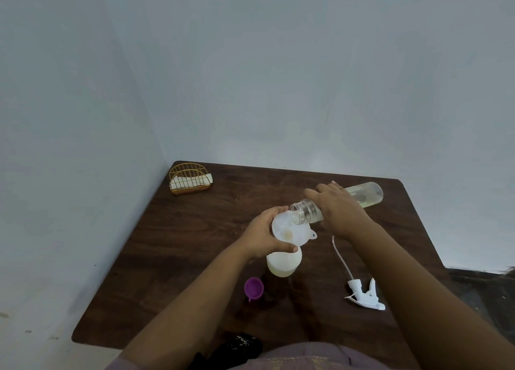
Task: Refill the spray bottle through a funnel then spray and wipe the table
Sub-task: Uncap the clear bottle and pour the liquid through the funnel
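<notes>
A white spray bottle (283, 263) stands upright on the dark wooden table (181, 244) with a white funnel (291, 231) in its neck. My left hand (262, 237) grips the funnel and the bottle's top. My right hand (338, 209) holds a clear water bottle (365, 194) tipped nearly flat, its open mouth over the funnel's rim. The white trigger spray head (365, 294) with its thin tube lies on the table to the right, apart from the bottle.
A purple cap (253, 288) lies in front of the spray bottle. A gold wire holder with white napkins (191, 178) stands at the table's far left corner. A black cloth (239, 344) sits at the near edge. Walls close in behind and left.
</notes>
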A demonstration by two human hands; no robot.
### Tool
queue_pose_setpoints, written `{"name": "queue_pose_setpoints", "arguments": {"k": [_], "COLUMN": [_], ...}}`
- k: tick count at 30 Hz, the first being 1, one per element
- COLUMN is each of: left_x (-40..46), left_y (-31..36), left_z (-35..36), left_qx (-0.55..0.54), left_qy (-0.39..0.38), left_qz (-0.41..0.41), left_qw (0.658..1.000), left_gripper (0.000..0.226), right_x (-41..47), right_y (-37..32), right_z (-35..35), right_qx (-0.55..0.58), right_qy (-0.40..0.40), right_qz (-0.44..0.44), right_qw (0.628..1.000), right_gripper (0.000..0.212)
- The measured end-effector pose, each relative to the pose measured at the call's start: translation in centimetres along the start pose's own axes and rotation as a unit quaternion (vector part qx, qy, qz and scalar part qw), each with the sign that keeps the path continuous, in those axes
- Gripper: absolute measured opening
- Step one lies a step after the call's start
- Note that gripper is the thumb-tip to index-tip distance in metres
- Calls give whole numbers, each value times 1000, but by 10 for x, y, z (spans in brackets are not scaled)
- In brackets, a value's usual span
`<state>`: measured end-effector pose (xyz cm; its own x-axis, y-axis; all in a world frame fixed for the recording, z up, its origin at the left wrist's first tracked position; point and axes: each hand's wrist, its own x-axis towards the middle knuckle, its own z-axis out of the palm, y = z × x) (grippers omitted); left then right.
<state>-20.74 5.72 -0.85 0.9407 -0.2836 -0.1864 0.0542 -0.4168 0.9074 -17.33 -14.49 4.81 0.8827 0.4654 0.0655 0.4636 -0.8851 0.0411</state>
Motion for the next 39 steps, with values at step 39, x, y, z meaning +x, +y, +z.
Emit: {"name": "queue_pose_setpoints", "arguments": {"k": [39], "left_x": [2], "left_y": [-4], "left_z": [1], "left_qx": [-1], "left_qy": [-1], "left_qz": [-2], "left_qw": [1000], "left_gripper": [93], "right_x": [1], "right_y": [0], "right_z": [2], "right_qx": [-10], "right_qy": [1], "right_qz": [2], "right_qw": [1000], "right_gripper": [51]}}
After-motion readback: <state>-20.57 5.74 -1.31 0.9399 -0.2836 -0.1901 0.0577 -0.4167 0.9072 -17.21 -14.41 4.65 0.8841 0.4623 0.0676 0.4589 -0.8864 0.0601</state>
